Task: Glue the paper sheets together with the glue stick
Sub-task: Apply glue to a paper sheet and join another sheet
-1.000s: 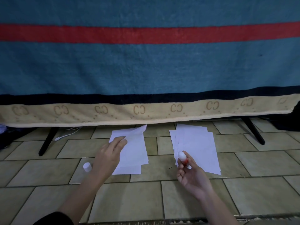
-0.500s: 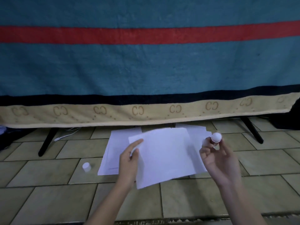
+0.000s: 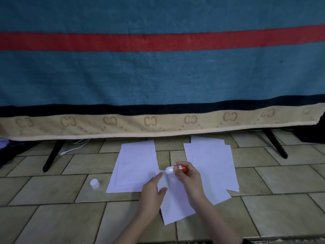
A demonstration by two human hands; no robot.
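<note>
Head view, only one: floor of beige tiles w/ paper spread across it; left stack lies flat, right stack fanned a bit, well apart from left one; single sheet lies nearer the person, tilted, its far corner overlapping the left stack's near right corner & its right side over the right stack's near edge. Left hand rests palm down on sheet's left edge, fingers stretched fwd & flat, pinning it, not gripping anything. Right hand is closed round the glue stick; red body in the fingers, white end poking out to the left, pointing down at sheet's far corner; can't tell if tip actually touches paper. Both hands close together, index of left just beside the white end. White cap stands on floor left of left stack, apart from it. Behind: blanket, teal w/ red stripe, dark band & tan hem w/ "CC" marks, hangs over a frame; black legs splay out at both sides; white cable on tiles by the left leg.
</note>
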